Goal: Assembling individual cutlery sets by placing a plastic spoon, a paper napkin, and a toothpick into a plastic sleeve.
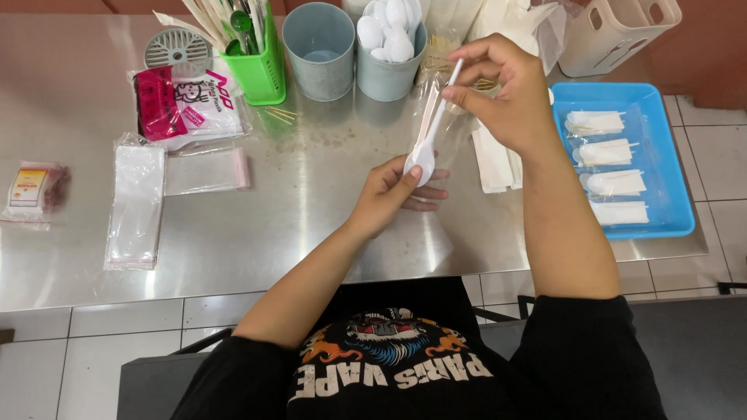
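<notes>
My right hand (pixel 504 99) pinches the handle end of a white plastic spoon (pixel 433 132), held slanted above the steel table (pixel 233 233). My left hand (pixel 393 194) grips the spoon's bowl end together with a clear plastic sleeve (pixel 436 117) that surrounds the spoon. A small stack of white napkins (pixel 495 159) lies just right of my hands on the table.
A blue tray (pixel 661 148) at the right holds several wrapped cutlery packs. Behind stand a grey cup of white spoons (pixel 389 47), an empty grey cup (pixel 319 50), a green caddy (pixel 261 54), a white basket (pixel 618 31). Clear sleeves (pixel 136 206) and packets lie at the left.
</notes>
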